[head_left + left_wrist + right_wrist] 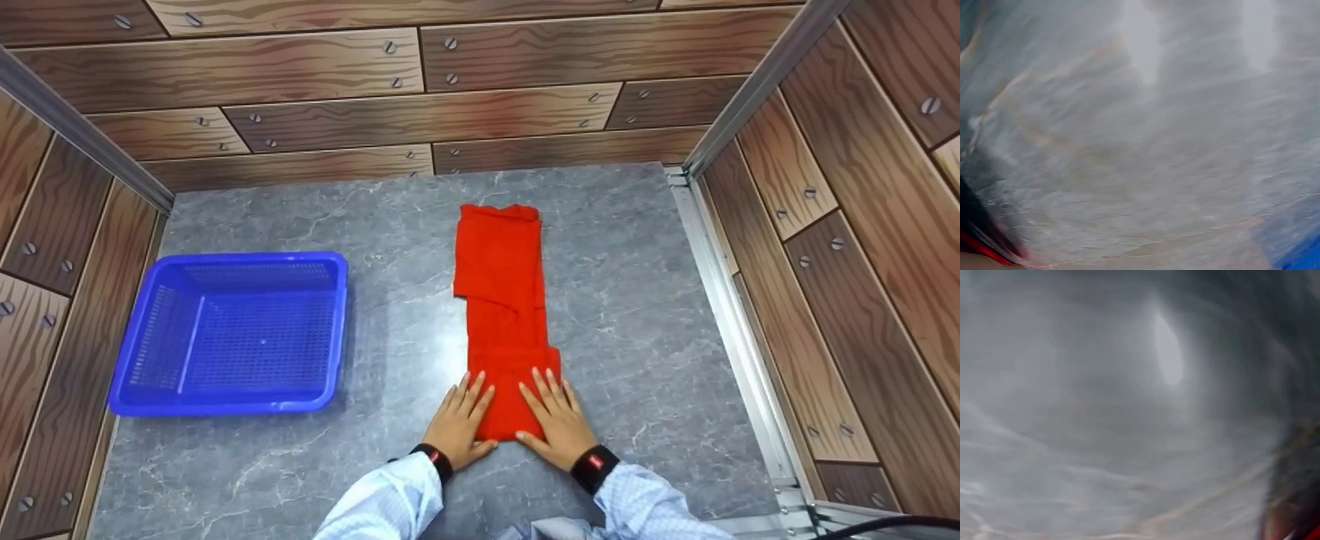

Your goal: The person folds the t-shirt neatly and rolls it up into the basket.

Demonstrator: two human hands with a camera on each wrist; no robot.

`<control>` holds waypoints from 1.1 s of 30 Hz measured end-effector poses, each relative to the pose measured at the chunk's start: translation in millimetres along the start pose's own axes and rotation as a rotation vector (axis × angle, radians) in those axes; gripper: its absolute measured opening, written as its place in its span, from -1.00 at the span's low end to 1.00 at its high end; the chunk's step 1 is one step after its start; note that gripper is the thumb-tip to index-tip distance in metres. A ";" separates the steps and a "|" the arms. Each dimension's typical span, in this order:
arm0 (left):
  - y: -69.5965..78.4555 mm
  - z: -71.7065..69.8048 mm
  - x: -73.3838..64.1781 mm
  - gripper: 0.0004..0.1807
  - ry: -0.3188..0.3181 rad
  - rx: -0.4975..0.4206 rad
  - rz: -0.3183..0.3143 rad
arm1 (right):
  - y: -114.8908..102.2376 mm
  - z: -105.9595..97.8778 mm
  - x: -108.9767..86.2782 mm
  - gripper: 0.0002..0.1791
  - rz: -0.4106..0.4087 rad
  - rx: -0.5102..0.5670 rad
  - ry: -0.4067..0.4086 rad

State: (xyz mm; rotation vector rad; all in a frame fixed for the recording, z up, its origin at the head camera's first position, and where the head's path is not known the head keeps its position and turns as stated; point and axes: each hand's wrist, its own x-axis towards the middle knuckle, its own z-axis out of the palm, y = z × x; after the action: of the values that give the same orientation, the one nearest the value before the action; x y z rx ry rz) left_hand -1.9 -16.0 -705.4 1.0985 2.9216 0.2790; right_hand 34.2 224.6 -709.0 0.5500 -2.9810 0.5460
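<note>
A red garment (504, 300), folded into a long narrow strip, lies flat on the grey marbled surface in the head view; its exact kind cannot be told. My left hand (459, 420) rests on the near left corner of the cloth with straight fingers. On the near right side, my right hand (556, 420) lies the same way, fingers spread over the fabric. Both thumbs point inward along the near edge. The wrist views are blurred and show mostly grey surface, with a sliver of red at a lower corner of each.
A blue plastic basket (339, 330) with perforated sides stands to the left, nothing visible inside it. Wood-patterned panels (525, 112) wall the back and both sides. A metal rail (724, 300) runs along the right edge, and a black cable (892, 525) crosses the lower right corner.
</note>
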 end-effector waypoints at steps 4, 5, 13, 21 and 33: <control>-1.3 -3.5 -10.2 -0.17 0.034 0.015 0.050 | 1.7 -4.0 -12.4 -0.04 -0.019 -0.001 -0.022; -1.2 -3.6 -11.6 -0.22 0.067 0.026 0.063 | 1.5 -4.3 -14.4 -0.05 -0.018 -0.012 -0.017; 3.5 -5.5 -9.6 -0.53 0.293 0.096 0.098 | -1.8 -3.2 -14.9 -0.17 -0.022 -0.096 0.098; 7.4 -28.7 -0.2 -0.77 0.265 -0.120 0.000 | 15.0 -6.5 -11.8 -0.09 -0.024 -0.043 0.094; -0.7 -43.2 -7.7 -0.84 0.377 -0.193 -0.006 | 23.4 -20.8 7.1 0.03 -0.150 0.085 0.114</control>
State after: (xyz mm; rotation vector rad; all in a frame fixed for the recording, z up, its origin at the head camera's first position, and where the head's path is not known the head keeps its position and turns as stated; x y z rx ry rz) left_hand 0.5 -28.6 -663.4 1.1138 3.1196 0.8339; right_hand 19.1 250.0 -696.4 0.7169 -2.7914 0.6695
